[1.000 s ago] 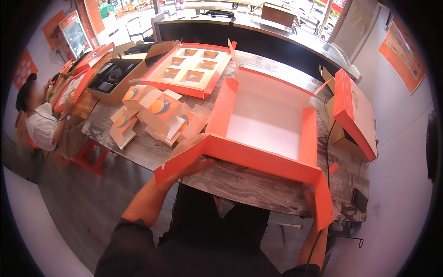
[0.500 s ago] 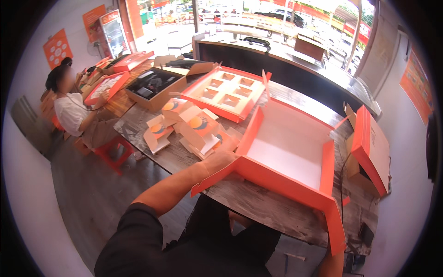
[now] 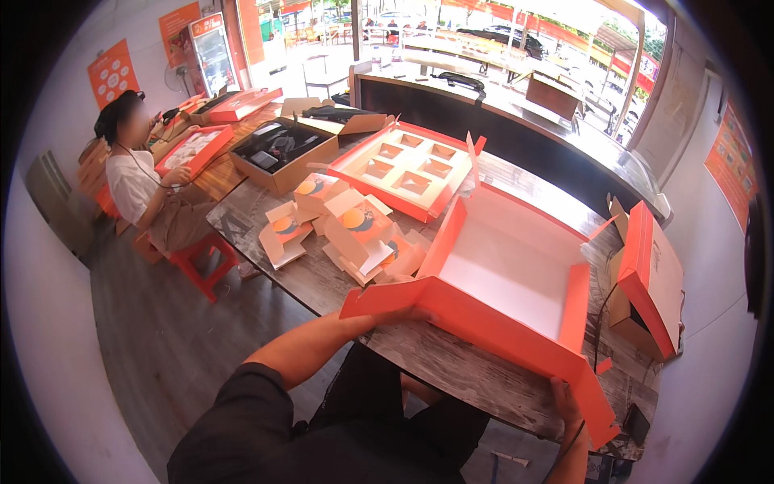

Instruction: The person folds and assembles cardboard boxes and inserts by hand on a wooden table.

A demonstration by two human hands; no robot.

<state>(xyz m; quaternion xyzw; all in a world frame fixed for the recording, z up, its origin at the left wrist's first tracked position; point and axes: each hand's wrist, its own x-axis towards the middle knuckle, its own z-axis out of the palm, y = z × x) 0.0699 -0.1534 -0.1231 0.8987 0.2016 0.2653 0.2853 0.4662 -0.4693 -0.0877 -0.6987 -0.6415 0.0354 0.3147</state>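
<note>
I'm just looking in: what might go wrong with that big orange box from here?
The open orange box sits close to the small cartons at its left, so shifting it might push them. Its right front flap reaches toward a dark flat object near the table edge, which could get knocked off. With the left hand and right hand at the flaps, uneven pressure might crease them.
</note>
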